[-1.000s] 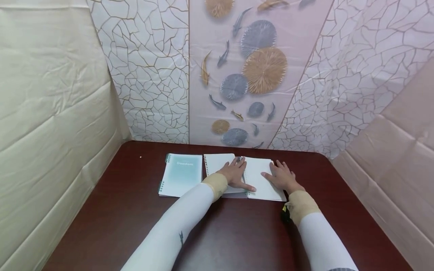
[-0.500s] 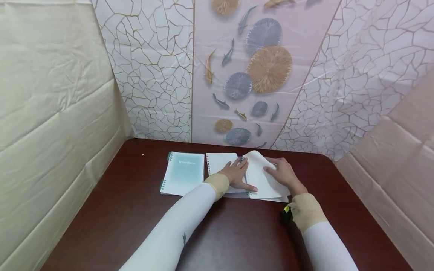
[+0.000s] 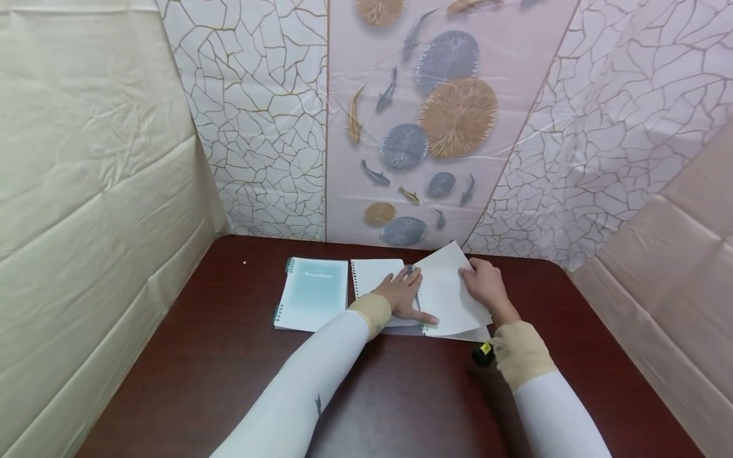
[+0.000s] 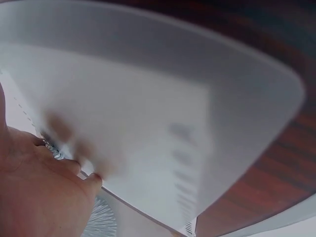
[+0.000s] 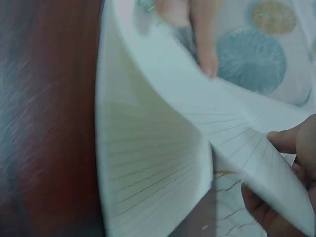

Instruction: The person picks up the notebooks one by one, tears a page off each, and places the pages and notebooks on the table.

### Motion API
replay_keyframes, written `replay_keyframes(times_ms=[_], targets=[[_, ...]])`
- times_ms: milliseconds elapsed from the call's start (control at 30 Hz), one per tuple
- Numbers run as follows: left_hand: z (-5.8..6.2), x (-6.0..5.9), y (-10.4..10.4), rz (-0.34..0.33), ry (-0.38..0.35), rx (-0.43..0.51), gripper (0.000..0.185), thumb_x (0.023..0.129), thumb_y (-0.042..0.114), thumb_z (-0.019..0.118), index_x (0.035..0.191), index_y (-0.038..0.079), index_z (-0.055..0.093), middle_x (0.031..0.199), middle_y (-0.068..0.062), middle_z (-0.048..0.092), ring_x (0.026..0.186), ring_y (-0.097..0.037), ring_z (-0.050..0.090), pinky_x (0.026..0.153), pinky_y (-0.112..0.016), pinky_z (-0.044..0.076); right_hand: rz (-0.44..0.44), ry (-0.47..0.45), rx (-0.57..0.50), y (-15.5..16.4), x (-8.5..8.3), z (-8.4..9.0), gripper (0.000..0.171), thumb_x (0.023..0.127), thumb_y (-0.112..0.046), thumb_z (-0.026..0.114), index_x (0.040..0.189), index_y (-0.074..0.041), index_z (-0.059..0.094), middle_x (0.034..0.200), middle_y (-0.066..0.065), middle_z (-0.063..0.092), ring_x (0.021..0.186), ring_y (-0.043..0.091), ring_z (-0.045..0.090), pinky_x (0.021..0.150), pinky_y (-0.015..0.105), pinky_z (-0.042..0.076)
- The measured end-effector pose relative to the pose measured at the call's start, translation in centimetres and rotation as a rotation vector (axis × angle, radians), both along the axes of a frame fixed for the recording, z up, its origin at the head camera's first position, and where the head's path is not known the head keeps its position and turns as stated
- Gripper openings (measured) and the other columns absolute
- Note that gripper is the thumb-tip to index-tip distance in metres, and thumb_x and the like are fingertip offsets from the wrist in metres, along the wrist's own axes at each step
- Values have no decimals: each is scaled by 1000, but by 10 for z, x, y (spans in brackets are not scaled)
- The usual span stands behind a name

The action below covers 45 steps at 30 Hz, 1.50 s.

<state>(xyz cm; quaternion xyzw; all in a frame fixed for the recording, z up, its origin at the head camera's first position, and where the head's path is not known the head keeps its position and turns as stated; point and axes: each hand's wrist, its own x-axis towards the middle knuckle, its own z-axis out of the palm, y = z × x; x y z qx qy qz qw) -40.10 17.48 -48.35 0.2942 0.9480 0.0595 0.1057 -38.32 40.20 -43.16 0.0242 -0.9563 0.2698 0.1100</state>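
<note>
A spiral notebook lies open near the back of the table, its left side [image 3: 366, 275] lying flat. My left hand [image 3: 401, 298] rests spread over the binding, fingers straight and thumb across the lower edge of the right side. With my right hand [image 3: 485, 285] I pinch the outer edge of a white page [image 3: 449, 294], which is raised and curved. In the right wrist view, my right fingers and thumb [image 5: 284, 140] hold the bent lined sheet [image 5: 237, 138] above another lined page [image 5: 148, 168]. The left wrist view shows my left hand [image 4: 44, 192] beside the white paper [image 4: 128, 108].
A second spiral notebook [image 3: 315, 302], closed with a teal-and-white cover reading "freedom", lies left of the open one. A small black object with a yellow mark [image 3: 483, 354] is beside my right wrist. Patterned cloth [image 3: 263, 127] hangs behind the dark red table [image 3: 189, 356].
My right hand has gone from lying on the right page to gripping its outer edge, and the page has risen and curved. My left hand stays on the binding. The head view has shifted slightly.
</note>
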Motion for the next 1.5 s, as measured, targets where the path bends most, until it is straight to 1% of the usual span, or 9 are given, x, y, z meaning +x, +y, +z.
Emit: replay_keyframes(times_ms=[167,333,567,667,867,1067,1333,1433,1500], targets=[[9,9,-1,7,24,-10,124,86,92,50,172,13,8,179,0,0,164,-27,2,131,-48,13,2,2,-27,11,3,-15,26,108,-18,56,101,6,60,101,30,66,82,36,61,69,46,52],[17,20,0,38,31,-24,116,88,89,51,172,19,13,179,6,5,164,-20,6,130,-43,15,-13,-25,-66,16,7,-25,29,110,-20,54,112,8,63,110,32,67,89,38,63,73,48,53],[13,15,-2,9,34,0,122,86,91,50,172,13,11,179,-2,2,164,-27,4,130,-49,14,-23,-128,-181,22,5,-37,39,112,-23,52,131,10,60,134,32,61,112,37,58,96,51,49],[12,15,-3,1,38,-2,124,86,93,48,172,11,10,179,-4,1,164,-28,3,130,-50,14,-24,-139,-205,23,5,-41,39,112,-23,52,132,9,59,138,31,60,116,37,57,100,52,47],[15,20,-3,18,43,8,122,87,90,51,172,12,12,179,-3,5,164,-27,5,130,-49,16,-11,-131,-227,26,7,-47,41,112,-26,53,134,7,60,126,26,65,105,32,59,90,44,49],[12,21,2,26,22,4,123,86,90,52,172,12,11,179,-3,3,164,-28,4,130,-48,14,22,-128,-238,31,13,-49,42,112,-27,53,138,5,59,120,22,66,99,28,59,83,37,49],[-13,10,15,71,3,-7,131,77,99,51,173,21,5,178,8,-6,164,-19,-4,131,-45,10,82,-141,-289,41,23,-49,43,113,-28,53,139,6,58,116,22,67,90,21,60,77,32,51],[-11,12,14,72,0,-6,130,79,97,52,172,20,3,178,7,-8,164,-20,-6,131,-46,8,100,-132,-321,44,25,-49,45,113,-26,52,142,8,56,114,23,67,86,20,63,73,31,53],[-2,20,11,69,0,0,130,81,95,52,172,17,4,179,4,-6,164,-23,-5,131,-47,8,104,-115,-330,44,26,-49,46,114,-27,51,142,8,56,114,24,66,88,23,63,74,34,54]])
